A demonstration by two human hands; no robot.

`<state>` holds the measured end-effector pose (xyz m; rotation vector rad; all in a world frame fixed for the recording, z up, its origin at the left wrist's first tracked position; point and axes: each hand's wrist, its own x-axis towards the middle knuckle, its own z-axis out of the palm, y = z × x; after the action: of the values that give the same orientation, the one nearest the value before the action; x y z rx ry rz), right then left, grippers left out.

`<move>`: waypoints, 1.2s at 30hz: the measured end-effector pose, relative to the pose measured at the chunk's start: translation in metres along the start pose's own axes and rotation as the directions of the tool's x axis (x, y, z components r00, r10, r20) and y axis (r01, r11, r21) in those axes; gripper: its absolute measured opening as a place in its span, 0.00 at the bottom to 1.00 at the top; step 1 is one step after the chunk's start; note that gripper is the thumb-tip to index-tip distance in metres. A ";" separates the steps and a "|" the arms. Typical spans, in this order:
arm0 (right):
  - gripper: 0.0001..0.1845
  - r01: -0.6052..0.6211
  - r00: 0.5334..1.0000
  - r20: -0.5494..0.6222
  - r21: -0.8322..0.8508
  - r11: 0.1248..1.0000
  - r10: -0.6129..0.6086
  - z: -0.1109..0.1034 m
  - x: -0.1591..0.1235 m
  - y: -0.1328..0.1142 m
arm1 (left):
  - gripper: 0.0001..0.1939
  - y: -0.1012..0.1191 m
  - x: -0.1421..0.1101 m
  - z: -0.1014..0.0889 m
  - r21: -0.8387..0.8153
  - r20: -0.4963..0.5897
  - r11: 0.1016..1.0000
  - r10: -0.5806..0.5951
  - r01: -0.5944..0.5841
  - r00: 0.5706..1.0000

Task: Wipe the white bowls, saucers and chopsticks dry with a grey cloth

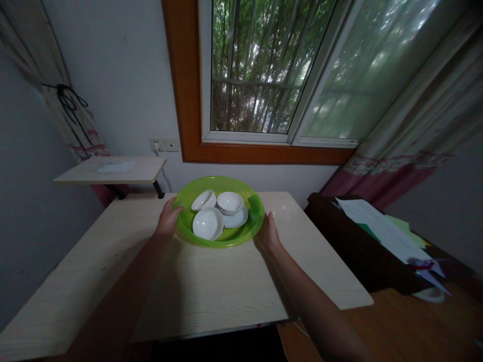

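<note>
A green basin (226, 240) is held between my two hands over the far part of the pale wooden desk (211, 286). Inside it are three white bowls: a tilted one (204, 200) at the back left, another (208, 224) in front, and a third (230, 202) resting on a white plate (237, 219). My left hand (168, 218) grips the basin's left rim, thumb over the edge. Against the right side, my right hand (269, 232) holds the basin with its fingers mostly hidden behind or under the rim. Whether the basin touches the desk I cannot tell.
A small raised shelf (147, 171) with a paper on it stands at the desk's back left. Behind the desk are a wall socket (164, 145) and a window with a brown frame (264, 154). At right, papers (377, 226) lie on a dark piece of furniture (350, 246).
</note>
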<state>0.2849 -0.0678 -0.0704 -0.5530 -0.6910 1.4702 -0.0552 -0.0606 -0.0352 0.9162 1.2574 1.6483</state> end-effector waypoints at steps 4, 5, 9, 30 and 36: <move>0.27 0.000 1.000 -0.022 -0.015 1.000 0.000 -0.007 -0.005 0.001 | 0.42 -0.013 -0.018 -0.006 0.038 -0.067 0.999 0.019 -0.017 0.998; 0.27 -0.003 1.000 -0.026 -0.016 1.000 0.002 -0.009 -0.006 0.002 | 0.42 -0.014 -0.021 -0.008 0.046 -0.067 0.999 0.030 -0.027 0.997; 0.26 0.007 1.000 -0.029 -0.011 1.000 -0.008 -0.014 -0.010 0.004 | 0.40 -0.009 -0.026 -0.012 0.062 -0.033 0.998 0.031 -0.029 0.999; 0.31 -0.014 1.000 0.020 0.004 1.000 0.014 -0.003 0.011 0.001 | 0.31 0.007 0.026 -0.013 -0.064 0.233 0.992 -0.093 0.111 0.968; 0.28 0.027 1.000 -0.005 -0.014 1.000 -0.027 0.000 0.001 0.006 | 0.35 -0.012 -0.006 -0.005 0.014 -0.133 0.999 0.041 -0.040 0.990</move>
<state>0.2809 -0.0660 -0.0750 -0.5557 -0.7022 1.4394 -0.0554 -0.0665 -0.0486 0.8553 1.3464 1.7601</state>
